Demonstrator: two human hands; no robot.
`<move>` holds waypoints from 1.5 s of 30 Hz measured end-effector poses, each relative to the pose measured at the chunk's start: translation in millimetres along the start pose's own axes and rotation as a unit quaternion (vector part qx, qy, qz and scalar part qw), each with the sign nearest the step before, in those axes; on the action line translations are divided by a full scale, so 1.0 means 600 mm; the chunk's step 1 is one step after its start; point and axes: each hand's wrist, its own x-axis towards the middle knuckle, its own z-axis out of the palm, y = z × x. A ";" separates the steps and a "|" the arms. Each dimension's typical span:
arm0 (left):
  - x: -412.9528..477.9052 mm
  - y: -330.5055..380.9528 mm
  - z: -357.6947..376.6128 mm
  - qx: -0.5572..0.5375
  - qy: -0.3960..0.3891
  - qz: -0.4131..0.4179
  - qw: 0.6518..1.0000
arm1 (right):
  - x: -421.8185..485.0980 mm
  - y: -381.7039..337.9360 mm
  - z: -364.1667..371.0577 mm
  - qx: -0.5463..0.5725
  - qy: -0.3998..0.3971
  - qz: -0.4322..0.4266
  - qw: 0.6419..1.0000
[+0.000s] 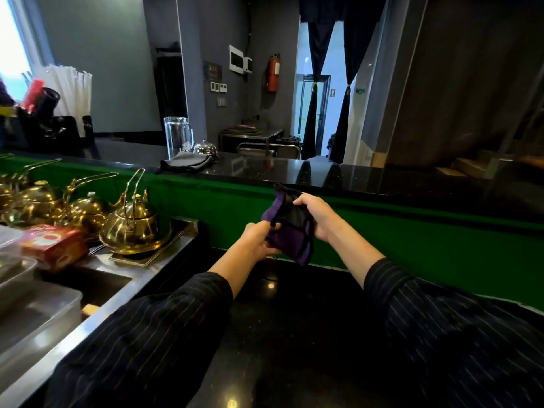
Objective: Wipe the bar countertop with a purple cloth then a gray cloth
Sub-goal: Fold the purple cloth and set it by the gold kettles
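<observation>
A purple cloth (287, 231) with black edging hangs bunched between both my hands, in front of the green bar front and above the lower black counter. My left hand (257, 240) grips its lower left part. My right hand (316, 214) grips its upper right edge. The raised black bar countertop (368, 178) runs across the view behind the cloth. A folded gray cloth (187, 162) lies on that countertop to the left, beside a glass pitcher.
A clear glass pitcher (177, 136) and a metal call bell (205, 148) stand behind the gray cloth. Several brass teapots (132, 225) sit on a steel tray at the left, with a red box (56, 245) and metal containers (32, 307) near a sink.
</observation>
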 end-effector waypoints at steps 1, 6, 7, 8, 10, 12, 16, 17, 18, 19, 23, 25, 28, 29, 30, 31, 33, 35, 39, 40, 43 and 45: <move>-0.005 0.001 -0.007 0.002 0.011 0.001 1.000 | -0.003 0.007 0.009 -0.046 0.010 -0.025 0.999; -0.018 0.009 -0.060 0.017 0.087 0.019 0.996 | -0.011 0.057 0.057 -0.370 -0.018 -0.154 0.916; -0.021 0.011 -0.074 0.023 0.093 0.020 0.995 | -0.011 0.068 0.068 -0.418 -0.026 -0.175 0.891; -0.025 0.014 -0.088 0.025 0.092 0.021 0.995 | -0.009 0.079 0.078 -0.462 -0.036 -0.193 0.865; -0.037 0.020 -0.114 0.041 0.087 0.025 0.995 | -0.009 0.098 0.101 -0.527 -0.057 -0.216 0.820; -0.048 0.025 -0.141 0.076 0.077 0.037 0.993 | -0.009 0.108 0.125 -0.521 -0.060 -0.219 0.823; -0.066 0.029 -0.196 0.108 0.070 0.048 0.991 | -0.021 0.122 0.179 -0.345 -0.077 -0.145 0.924; -0.067 0.029 -0.208 0.109 0.074 0.047 0.990 | -0.027 0.126 0.190 -0.291 -0.088 -0.121 0.945; -0.069 0.029 -0.219 0.113 0.078 0.048 0.989 | -0.033 0.131 0.200 -0.242 -0.095 -0.095 0.961; -0.069 0.028 -0.228 0.125 0.083 0.053 0.987 | -0.039 0.135 0.210 -0.203 -0.101 -0.078 0.971; -0.070 0.022 -0.244 0.154 0.070 0.060 0.984 | -0.065 0.143 0.234 -0.302 -0.139 -0.115 0.936; -0.072 0.017 -0.244 0.145 0.044 0.058 0.987 | -0.081 0.154 0.229 -0.402 -0.145 -0.145 0.892; -0.076 0.003 -0.236 0.171 0.012 0.070 0.983 | -0.105 0.181 0.210 -0.505 -0.097 -0.195 0.835; -0.075 -0.003 -0.232 0.191 0.006 0.072 0.979 | -0.114 0.189 0.204 -0.523 -0.084 -0.208 0.822; -0.075 -0.011 -0.226 0.209 0.000 0.072 0.975 | -0.121 0.197 0.198 -0.535 -0.074 -0.212 0.814; -0.075 -0.018 -0.220 0.224 -0.005 0.070 0.972 | -0.128 0.205 0.193 -0.541 -0.063 -0.214 0.811; -0.075 -0.033 -0.208 0.238 -0.019 0.067 0.969 | -0.137 0.221 0.180 -0.536 -0.045 -0.202 0.819; -0.078 -0.047 -0.199 0.234 -0.041 0.048 0.970 | -0.146 0.232 0.168 -0.514 -0.040 -0.181 0.838; -0.084 -0.086 -0.202 0.140 -0.064 -0.009 0.988 | -0.164 0.248 0.139 -0.428 -0.016 -0.159 0.890; -0.085 -0.099 -0.204 0.103 -0.049 -0.026 0.993 | -0.170 0.253 0.131 -0.405 0.007 -0.152 0.902; -0.084 -0.144 -0.205 0.015 0.034 -0.103 0.994 | -0.186 0.277 0.114 -0.399 0.062 -0.140 0.904; -0.088 -0.174 -0.199 -0.010 0.069 -0.142 0.987 | -0.195 0.302 0.114 -0.433 0.064 -0.137 0.889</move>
